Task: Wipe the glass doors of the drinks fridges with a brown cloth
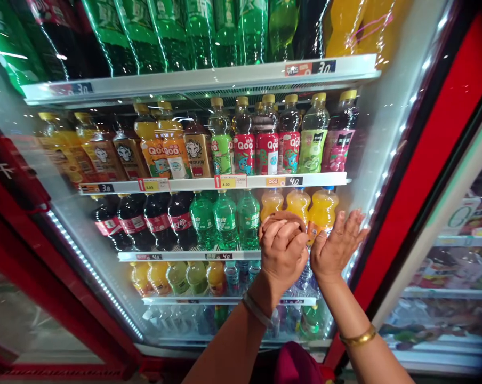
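My left hand, with a grey band at the wrist, is closed around a folded brown cloth; its upper edge shows above my fingers. Close to its right, my right hand has its fingers stretched out and holds nothing. A gold bangle circles that wrist. Both hands are raised in front of the lit drinks cooler, near the orange drink bottles and the green bottles. Streaks and reflections suggest glass in front of the bottles; whether my hands touch it I cannot tell.
White shelves carry rows of bottles and price tags. Large green bottles fill the top. A red door frame runs along the right, and another cooler stands beyond it. Dark red frames border the left.
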